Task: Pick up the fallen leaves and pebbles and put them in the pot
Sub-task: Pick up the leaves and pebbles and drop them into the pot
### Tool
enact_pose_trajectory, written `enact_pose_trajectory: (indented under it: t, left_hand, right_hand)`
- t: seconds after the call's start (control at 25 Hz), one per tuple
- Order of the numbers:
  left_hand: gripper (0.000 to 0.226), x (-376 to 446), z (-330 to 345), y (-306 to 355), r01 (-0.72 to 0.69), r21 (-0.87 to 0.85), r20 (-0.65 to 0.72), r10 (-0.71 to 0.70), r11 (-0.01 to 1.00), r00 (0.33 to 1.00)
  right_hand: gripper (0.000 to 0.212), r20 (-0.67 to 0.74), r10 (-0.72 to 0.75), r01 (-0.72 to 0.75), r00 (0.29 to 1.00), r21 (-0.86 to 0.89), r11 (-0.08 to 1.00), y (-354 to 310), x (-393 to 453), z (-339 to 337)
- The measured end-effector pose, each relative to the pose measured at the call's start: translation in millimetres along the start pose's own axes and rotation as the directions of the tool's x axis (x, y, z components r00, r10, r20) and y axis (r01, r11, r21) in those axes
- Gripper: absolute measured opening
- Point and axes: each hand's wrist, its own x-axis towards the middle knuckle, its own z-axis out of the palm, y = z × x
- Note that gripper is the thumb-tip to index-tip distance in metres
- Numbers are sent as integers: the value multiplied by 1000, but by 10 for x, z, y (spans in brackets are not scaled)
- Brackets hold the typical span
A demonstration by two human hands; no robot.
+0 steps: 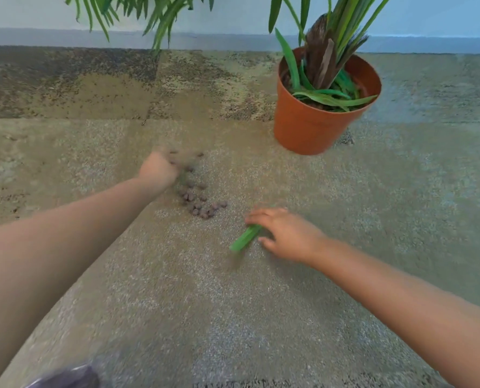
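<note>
Several brown pebbles [198, 201] lie scattered on the carpet in the middle of the view. My left hand [157, 170] is blurred, its fingers curled at the upper left end of the pebble patch; what it holds is hidden. A green leaf [246, 238] lies on the carpet to the right of the pebbles. My right hand [285, 233] is over the leaf's upper end, with fingers and thumb closing around it. The orange pot [309, 127] stands at the upper right, holding a plant and several loose green leaves.
Fronds of another plant [149, 15] hang down at the top left. A wall and grey skirting [37, 37] run along the back. A dark shoe tip [68, 378] shows at the bottom left. Carpet covers the whole floor.
</note>
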Motion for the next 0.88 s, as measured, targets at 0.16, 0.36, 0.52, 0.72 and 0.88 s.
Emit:
enact_pose_trajectory:
  t: [0.16,0.36,0.52,0.72,0.88]
  left_hand:
    - [75,93,17,-122,-88,140,62,80,986,995]
    - [82,135,90,25,-425,591,236,357,686,904]
    - [80,172,128,-4,-474,702,298,385,532,874]
    - [26,255,150,-39,-468,655,223,439,594,870]
    - [10,358,27,-24,-483,647,292,393,590,872]
  right_hand:
    - [32,-166,-21,-6,986,-159,987,-84,-57,220]
    - [16,-221,-42,13,974,-132,991,-238,-106,291]
    - [15,-261,118,-85,958,132,988,-364,-88,385]
    - [14,-73,377,-228,923,685,692,-319,51,285]
    - [14,80,500,-375,863,763,526,-254,96,225]
